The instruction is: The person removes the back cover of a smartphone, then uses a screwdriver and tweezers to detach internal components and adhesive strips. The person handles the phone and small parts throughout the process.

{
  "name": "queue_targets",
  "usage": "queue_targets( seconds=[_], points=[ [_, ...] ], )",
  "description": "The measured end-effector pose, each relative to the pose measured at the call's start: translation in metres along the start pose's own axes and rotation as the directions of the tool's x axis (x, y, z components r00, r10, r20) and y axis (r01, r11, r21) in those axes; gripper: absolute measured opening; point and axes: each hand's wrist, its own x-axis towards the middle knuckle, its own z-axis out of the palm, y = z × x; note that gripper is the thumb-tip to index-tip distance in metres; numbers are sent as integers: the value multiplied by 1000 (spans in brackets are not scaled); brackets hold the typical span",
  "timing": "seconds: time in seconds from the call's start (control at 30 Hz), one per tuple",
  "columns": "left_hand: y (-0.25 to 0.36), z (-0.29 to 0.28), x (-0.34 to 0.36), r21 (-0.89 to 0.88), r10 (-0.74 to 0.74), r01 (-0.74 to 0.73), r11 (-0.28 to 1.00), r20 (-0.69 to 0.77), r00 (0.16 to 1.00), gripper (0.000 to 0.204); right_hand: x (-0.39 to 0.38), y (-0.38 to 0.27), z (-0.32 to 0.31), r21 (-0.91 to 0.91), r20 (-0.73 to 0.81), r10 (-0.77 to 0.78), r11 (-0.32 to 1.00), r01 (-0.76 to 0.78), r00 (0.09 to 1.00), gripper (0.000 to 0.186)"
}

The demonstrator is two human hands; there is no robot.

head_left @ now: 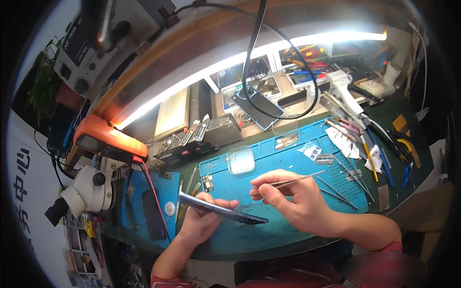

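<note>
My left hand (198, 223) is closed round a dark, thin smartphone (229, 214), tilted and seen nearly edge-on above the blue work mat (230, 240). Pinched between the thumb and fingers of my right hand (300, 204) is a pair of tweezers (301, 179), its thin end pointing right, away from the phone. The two hands are apart. Beyond them on the mat lie a small clear plastic box (240, 160) and a little metal part (208, 183) near the mat's left edge. Other slim tools (338, 193) rest right of my right hand.
An orange multimeter (108, 139) with a red lead and a white microscope (81, 194) stand at left. Another phone (258, 109) lies on the shelf at the back, under a hanging black cable (246, 62). Pliers (405, 146) and several tools lie at right.
</note>
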Motion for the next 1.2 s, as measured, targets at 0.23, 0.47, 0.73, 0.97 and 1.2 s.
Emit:
queue_targets(
  seconds=[0.23,0.47,0.73,0.97,1.2],
  points=[
    [14,-16,-25,406,-55,53,912,-6,998,39,-9,-6,15,104,96,54,993,-64,994,23],
    [4,-17,-16,271,73,-124,955,192,979,20,-10,-19,21,-63,125,-97,992,105,987,19],
    [0,-28,-13,257,72,-143,956,267,961,24,-13,-9,28,-135,107,-205,967,218,973,20],
    [-2,-28,-12,228,77,-144,963,277,958,26,-14,-1,31,-137,105,-307,938,319,946,22],
    [-3,-27,-12,222,93,-159,962,282,955,27,-14,-5,31,-190,114,-324,921,341,939,21]
  ],
)
